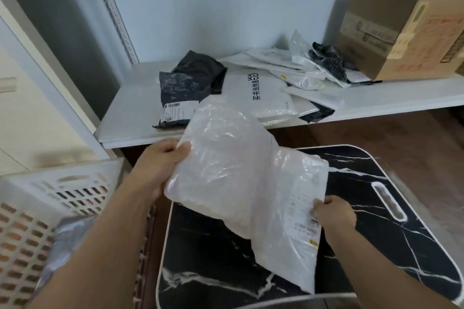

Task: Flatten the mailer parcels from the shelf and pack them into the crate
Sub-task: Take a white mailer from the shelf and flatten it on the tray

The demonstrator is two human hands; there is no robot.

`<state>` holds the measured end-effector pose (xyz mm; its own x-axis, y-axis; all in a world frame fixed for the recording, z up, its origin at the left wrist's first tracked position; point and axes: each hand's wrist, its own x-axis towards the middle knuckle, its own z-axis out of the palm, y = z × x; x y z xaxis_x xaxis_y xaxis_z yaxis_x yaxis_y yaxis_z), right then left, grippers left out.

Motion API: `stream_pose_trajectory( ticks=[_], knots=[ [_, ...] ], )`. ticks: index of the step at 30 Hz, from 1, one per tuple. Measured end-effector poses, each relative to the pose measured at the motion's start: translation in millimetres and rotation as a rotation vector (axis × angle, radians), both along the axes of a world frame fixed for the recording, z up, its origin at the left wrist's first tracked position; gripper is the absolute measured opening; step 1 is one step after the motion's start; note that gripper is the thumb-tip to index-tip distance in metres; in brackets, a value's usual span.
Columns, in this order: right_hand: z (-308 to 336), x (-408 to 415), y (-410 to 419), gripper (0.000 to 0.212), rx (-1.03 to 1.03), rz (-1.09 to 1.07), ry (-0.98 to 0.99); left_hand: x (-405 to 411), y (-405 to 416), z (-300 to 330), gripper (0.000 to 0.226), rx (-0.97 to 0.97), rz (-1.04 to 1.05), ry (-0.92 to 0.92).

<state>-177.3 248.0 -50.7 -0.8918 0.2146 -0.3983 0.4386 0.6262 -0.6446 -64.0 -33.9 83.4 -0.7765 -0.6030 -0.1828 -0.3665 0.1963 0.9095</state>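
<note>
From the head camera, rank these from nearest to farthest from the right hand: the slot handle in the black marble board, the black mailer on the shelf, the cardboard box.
From the right hand:
1. Slot handle, just to its right.
2. Black mailer, shelf, left.
3. Cardboard box, shelf, far right.

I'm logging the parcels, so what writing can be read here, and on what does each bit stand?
"买书当然是当当": white mailer on the shelf.
Shipping label on the held white mailer: too blurred to read.
Barcode label on the black mailer: too small to read.
Red print on the cardboard box: blurred, unreadable.
</note>
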Motion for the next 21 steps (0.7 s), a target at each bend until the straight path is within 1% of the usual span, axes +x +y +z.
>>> stream_pose_trajectory(
  ticks=[1,2,3,4,6,7,8,9,10,12,13,15,16,17,18,19,20,21],
  knots=[
    [2,0,1,0.014,0.013,-0.013,-0.01,5,1,-7,0.033,-0.129,-0.008,-0.106],
    [4,0,2,0.014,0.029,-0.01,-0.022,8,0,-14,0.035,-0.186,0.019,-0.131],
    [3,-1,4,0.015,0.03,-0.005,-0.015,9,1,-20,0.034,-0.144,0.044,-0.065],
    [4,-3,4,0.016,0.023,-0.012,-0.008,9,3,-22,0.032,-0.107,0.027,-0.047],
    [3,-4,4,0.016,0.028,-0.03,-0.015,10,4,-25,0.03,-0.135,0.049,-0.092],
    [2,-3,3,0.017,0.05,-0.012,-0.025,11,4,-28,0.029,-0.078,0.063,-0.071],
    [1,-3,4,0.018,0.061,0.007,-0.018,10,3,-26,0.028,0.039,0.065,-0.027],
    [0,-4,5,0.018,0.061,0.012,-0.015,8,-1,-31,0.027,0.056,0.082,-0.036],
    [1,-6,5,0.019,0.071,0.005,-0.014,10,-4,-34,0.027,-0.116,0.077,-0.184],
    [2,-8,6,0.018,0.105,0.037,0.016,18,-11,-50,0.029,-0.53,0.08,-0.534],
    [3,-10,7,0.018,0.114,0.059,0.052,20,-12,-58,0.028,-0.629,0.054,-0.624],
    [9,-14,6,0.024,0.15,0.073,0.102,26,-1,-71,0.028,-0.714,0.016,-0.743],
    [10,-14,4,0.031,0.194,0.086,0.122,27,6,-77,0.035,-0.768,-0.003,-0.772],
    [9,-13,1,0.039,0.28,0.118,0.156,27,10,-86,0.047,-0.817,-0.021,-0.739],
    [10,-11,-4,0.046,0.396,0.198,0.207,22,16,-96,0.059,-0.862,-0.08,-0.684],
    [7,-7,-11,0.051,0.492,0.321,0.269,16,26,-103,0.065,-0.898,-0.162,-0.605],
    [4,-2,-22,0.057,0.532,0.466,0.338,9,36,-110,0.064,-0.928,-0.255,-0.539],
    [-2,5,-35,0.066,0.5,0.61,0.413,1,48,-115,0.059,-0.964,-0.345,-0.477]
  ],
)
